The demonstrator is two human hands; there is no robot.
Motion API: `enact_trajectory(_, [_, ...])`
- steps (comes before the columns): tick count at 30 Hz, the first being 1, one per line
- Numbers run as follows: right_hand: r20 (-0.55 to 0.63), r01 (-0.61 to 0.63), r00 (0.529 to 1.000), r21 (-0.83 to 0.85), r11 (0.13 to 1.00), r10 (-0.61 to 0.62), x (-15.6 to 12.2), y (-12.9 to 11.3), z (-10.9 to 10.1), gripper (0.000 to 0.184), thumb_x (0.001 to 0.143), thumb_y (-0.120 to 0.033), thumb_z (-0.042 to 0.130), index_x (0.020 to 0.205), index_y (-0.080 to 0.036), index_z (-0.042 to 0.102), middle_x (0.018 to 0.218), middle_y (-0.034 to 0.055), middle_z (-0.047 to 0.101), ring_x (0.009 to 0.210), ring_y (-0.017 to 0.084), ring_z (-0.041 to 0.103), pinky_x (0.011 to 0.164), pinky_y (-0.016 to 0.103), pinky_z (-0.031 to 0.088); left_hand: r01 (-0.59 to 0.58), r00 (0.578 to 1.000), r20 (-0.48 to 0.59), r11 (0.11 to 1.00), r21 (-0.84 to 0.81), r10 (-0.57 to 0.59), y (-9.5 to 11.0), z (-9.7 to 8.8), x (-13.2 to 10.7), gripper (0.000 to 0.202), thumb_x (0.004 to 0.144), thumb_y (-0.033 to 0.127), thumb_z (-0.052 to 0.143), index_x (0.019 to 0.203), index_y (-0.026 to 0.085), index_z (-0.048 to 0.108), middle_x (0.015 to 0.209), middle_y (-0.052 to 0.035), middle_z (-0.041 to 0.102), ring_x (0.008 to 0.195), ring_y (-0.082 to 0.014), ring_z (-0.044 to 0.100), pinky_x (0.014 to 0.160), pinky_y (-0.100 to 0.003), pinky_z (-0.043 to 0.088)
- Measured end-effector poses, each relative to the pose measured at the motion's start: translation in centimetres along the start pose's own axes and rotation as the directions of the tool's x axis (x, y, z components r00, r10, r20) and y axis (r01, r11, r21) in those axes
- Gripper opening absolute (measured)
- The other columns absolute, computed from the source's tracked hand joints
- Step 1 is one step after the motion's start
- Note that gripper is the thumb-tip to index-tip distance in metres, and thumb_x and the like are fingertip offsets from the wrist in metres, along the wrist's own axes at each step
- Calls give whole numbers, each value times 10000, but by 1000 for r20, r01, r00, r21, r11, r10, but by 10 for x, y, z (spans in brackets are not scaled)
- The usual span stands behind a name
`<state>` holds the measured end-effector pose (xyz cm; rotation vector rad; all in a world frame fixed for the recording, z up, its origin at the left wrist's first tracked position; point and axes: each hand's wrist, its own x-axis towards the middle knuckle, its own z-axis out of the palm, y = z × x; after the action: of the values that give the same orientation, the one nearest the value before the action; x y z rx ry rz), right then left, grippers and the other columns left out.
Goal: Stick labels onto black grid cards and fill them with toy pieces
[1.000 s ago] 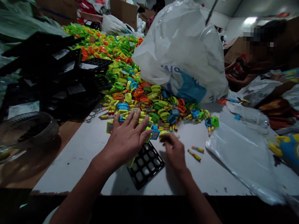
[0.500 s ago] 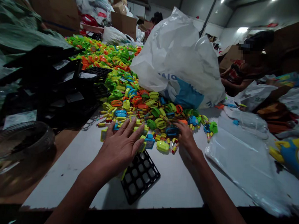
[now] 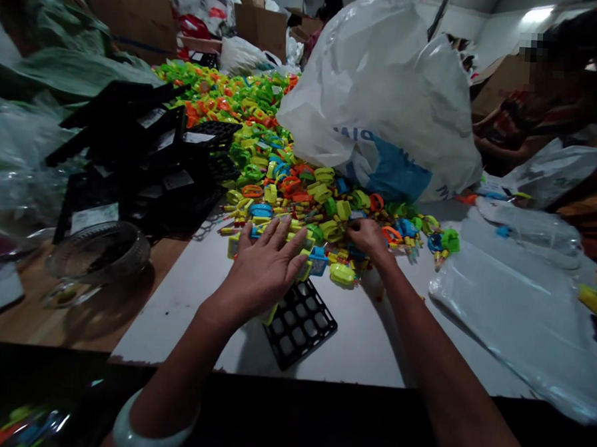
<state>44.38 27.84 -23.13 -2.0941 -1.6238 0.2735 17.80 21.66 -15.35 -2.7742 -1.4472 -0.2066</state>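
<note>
My left hand (image 3: 266,272) lies palm down with its fingers spread over several yellow and blue plastic pieces, which look like toy watches, at the far end of a black grid tray (image 3: 300,324). The near pockets of the tray show pale through the grid. A blue piece with a square face (image 3: 318,260) sticks out beside my left fingers. Closed at the edge of the colourful pile is my right hand (image 3: 370,240); whatever its fingertips grip is hidden. A bright yellow piece (image 3: 343,274) rests on the white table between my hands.
A big white plastic bag (image 3: 379,101) stands behind the heap of toy pieces (image 3: 254,108). Stacked black trays (image 3: 132,155) and a clear glass bowl (image 3: 99,253) are at left. Clear plastic bags (image 3: 515,288) cover the right side. Another person (image 3: 528,122) sits at far right.
The view has shifted, so the table's front edge sits higher. My right fingers have curled in at the pile. My left hand stays spread over the pieces at the tray.
</note>
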Motion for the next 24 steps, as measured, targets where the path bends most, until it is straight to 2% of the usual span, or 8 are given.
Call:
enact_trajectory(5, [-133, 3, 990, 299, 954, 38, -35, 6, -23, 250, 808, -333, 547, 891, -136, 677, 855, 41, 709, 755, 166, 617, 667, 255, 449, 43, 999, -30, 997, -68, -45, 0, -13, -4, 542, 988, 501, 160, 1481, 308, 274, 1588, -69, 218, 1480, -262, 151, 1157, -629, 109])
enact_trajectory(7, [-116, 10, 992, 501, 866, 55, -63, 4, -30, 259, 818, -397, 574, 878, -154, 642, 808, 25, 690, 717, 152, 607, 629, 247, 445, 11, 1000, -16, 996, -89, -12, -1, -14, -8, 553, 987, 507, 158, 1476, 289, 295, 1582, -68, 238, 1483, -239, 139, 1178, -586, 107])
enact_trajectory(11, [149, -146, 988, 863, 483, 31, -134, -14, -28, 284, 724, -397, 750, 818, -200, 568, 683, -14, 640, 595, 121, 558, 525, 220, 375, -33, 999, -26, 995, -92, 30, -1, -2, -12, 526, 989, 500, 186, 1454, 311, 343, 1571, -47, 271, 1478, -231, 164, 1186, -545, 146])
enact_trajectory(14, [302, -262, 952, 886, 383, -47, -177, -35, -14, 279, 721, -371, 766, 872, -208, 597, 757, -16, 633, 650, 113, 562, 589, 223, 430, -34, 998, -56, 996, -80, 29, -1, 4, -13, 505, 994, 480, 192, 1449, 326, 350, 1569, -43, 276, 1471, -227, 195, 1187, -534, 152])
enact_trajectory(16, [362, -305, 928, 872, 384, -85, -193, -50, -1, 278, 724, -375, 756, 888, -198, 617, 795, -5, 638, 714, 128, 583, 659, 242, 473, -39, 998, -50, 996, -85, 35, -2, 5, -13, 503, 996, 476, 190, 1453, 327, 340, 1570, -47, 270, 1471, -229, 195, 1184, -540, 157])
enact_trajectory(18, [366, -299, 928, 846, 441, -74, -200, -64, 13, 286, 714, -359, 751, 898, -191, 612, 835, 13, 661, 760, 153, 606, 700, 267, 496, -45, 998, -40, 995, -84, 42, -3, 4, -12, 500, 997, 471, 197, 1456, 325, 331, 1574, -52, 260, 1472, -231, 188, 1182, -543, 155])
enact_trajectory(22, [248, -150, 966, 779, 608, -79, -196, -85, 35, 262, 708, -299, 731, 921, -199, 616, 852, 14, 694, 749, 171, 625, 680, 274, 497, -42, 999, -28, 996, -84, 39, -4, 3, -13, 497, 999, 461, 214, 1463, 314, 317, 1578, -61, 247, 1476, -225, 171, 1185, -532, 144])
enact_trajectory(24, [234, -104, 965, 755, 648, -118, -191, -92, 41, 181, 726, -287, 708, 878, -207, 652, 805, 3, 702, 727, 173, 631, 654, 266, 489, -37, 999, -26, 995, -89, 35, -3, 2, -13, 493, 1001, 453, 212, 1461, 313, 320, 1578, -60, 248, 1476, -220, 170, 1187, -527, 140])
